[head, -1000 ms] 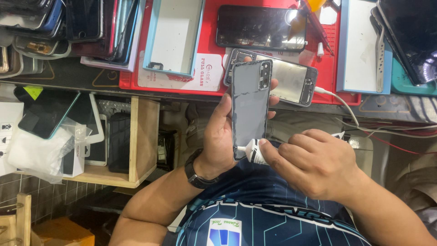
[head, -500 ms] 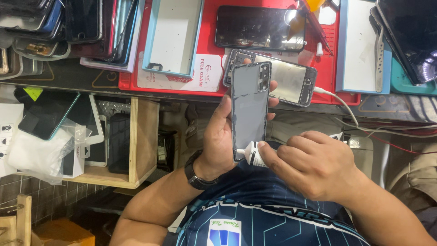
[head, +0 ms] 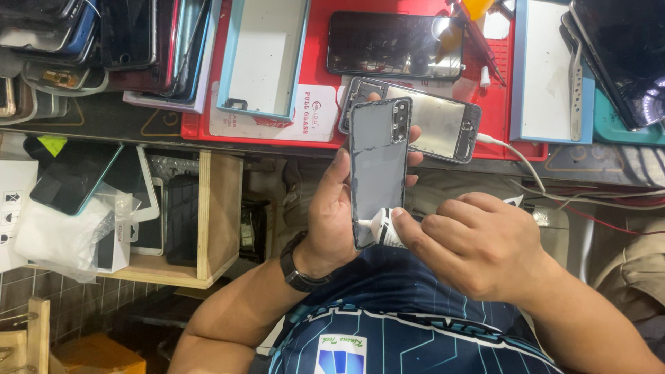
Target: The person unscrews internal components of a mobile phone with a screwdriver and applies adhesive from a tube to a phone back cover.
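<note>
My left hand grips a grey phone back cover, upright in front of my chest, with its camera cut-out at the top. My right hand is closed around a small white glue tube. The tube's tip touches the lower left edge of the cover. A black watch is on my left wrist. Just beyond the cover, a phone frame with a shiny metal inside lies on the red mat.
A dark phone lies on the red mat. Stacks of phones and screens fill the bench's left side. Light blue trays and metal tweezers lie on the bench. A wooden shelf stands below at left.
My right hand has slid the glue tube's tip a little left along the cover's bottom edge. The cover stays almost still in my left hand.
</note>
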